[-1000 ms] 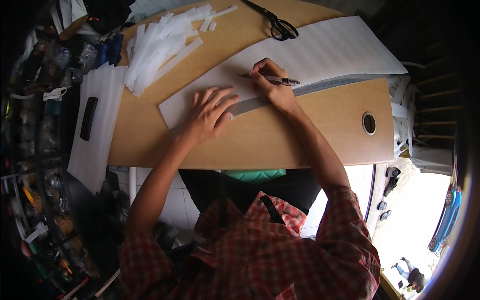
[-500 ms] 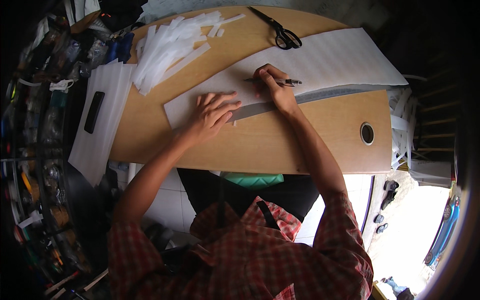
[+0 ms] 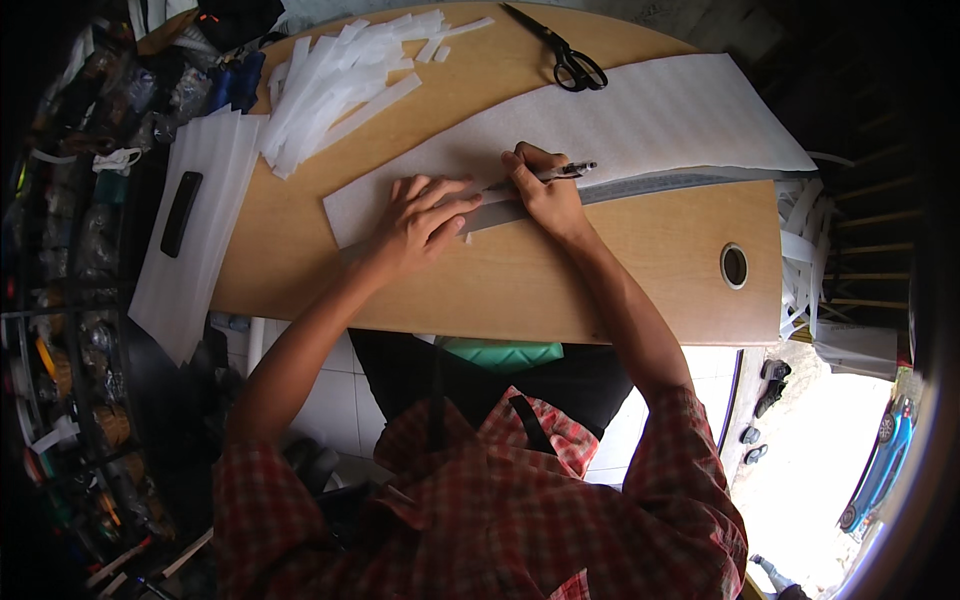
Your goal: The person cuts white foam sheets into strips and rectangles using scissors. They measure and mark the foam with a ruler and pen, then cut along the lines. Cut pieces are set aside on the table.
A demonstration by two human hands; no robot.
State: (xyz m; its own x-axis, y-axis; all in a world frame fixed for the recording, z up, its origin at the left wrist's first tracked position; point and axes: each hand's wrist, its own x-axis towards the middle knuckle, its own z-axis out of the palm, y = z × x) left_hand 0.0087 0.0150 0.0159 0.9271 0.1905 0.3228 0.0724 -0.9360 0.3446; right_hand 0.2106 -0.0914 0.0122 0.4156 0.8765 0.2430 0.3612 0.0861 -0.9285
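Observation:
A long white sheet (image 3: 640, 120) lies across the wooden table (image 3: 560, 280). A long grey metal ruler (image 3: 660, 185) rests along the sheet's near edge. My left hand (image 3: 420, 215) lies flat with fingers spread, pressing the ruler and sheet down. My right hand (image 3: 545, 190) grips a dark pen-like tool (image 3: 565, 172), its tip at the ruler's far edge, just right of my left hand.
Black scissors (image 3: 565, 55) lie at the table's far side. A pile of cut white strips (image 3: 340, 75) sits at the far left. A white sheet with a dark slot (image 3: 190, 230) hangs off the left edge. Cluttered shelves stand left; a round hole (image 3: 734, 265) is in the tabletop.
The view has shifted slightly. My right hand with the tool has moved a little left along the ruler, closer to my left hand, which stays pressed down.

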